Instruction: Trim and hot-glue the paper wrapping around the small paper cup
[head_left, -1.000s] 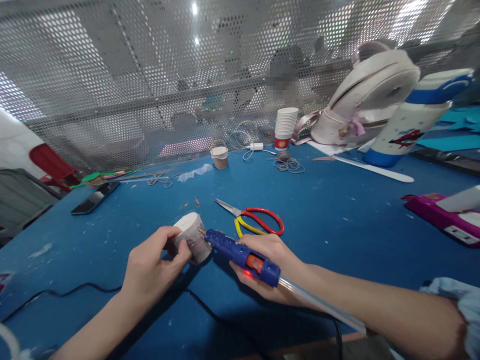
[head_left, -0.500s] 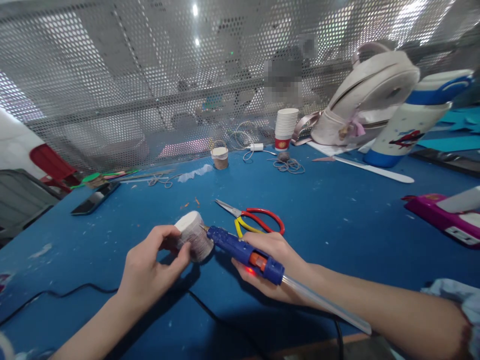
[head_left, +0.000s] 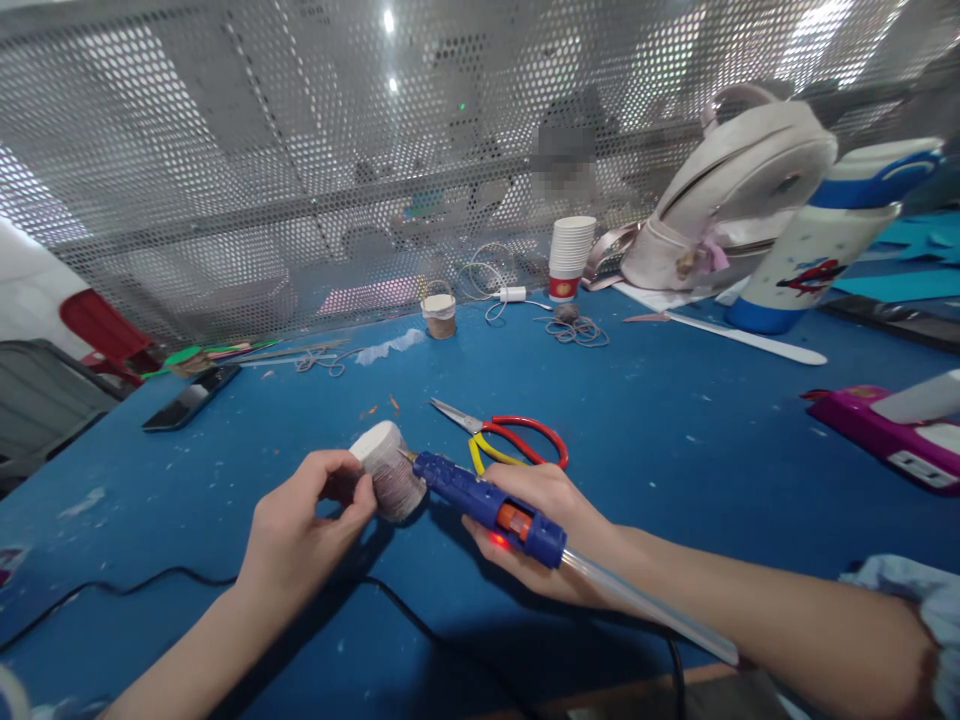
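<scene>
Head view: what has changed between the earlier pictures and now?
On the left hand, the thumb has drawn back slightly leftward on the cup. The right hand keeps the glue gun beside it; nothing was let go. The scissors stayed put.

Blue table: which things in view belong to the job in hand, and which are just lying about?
In the job:
glue gun, in the right grip
clear glue stick, sticking out behind it
white-topped cylinder, in the left grip

Apparently just lying about:
scissors
phone
stacked paper cups
pale backpack
bottle
</scene>
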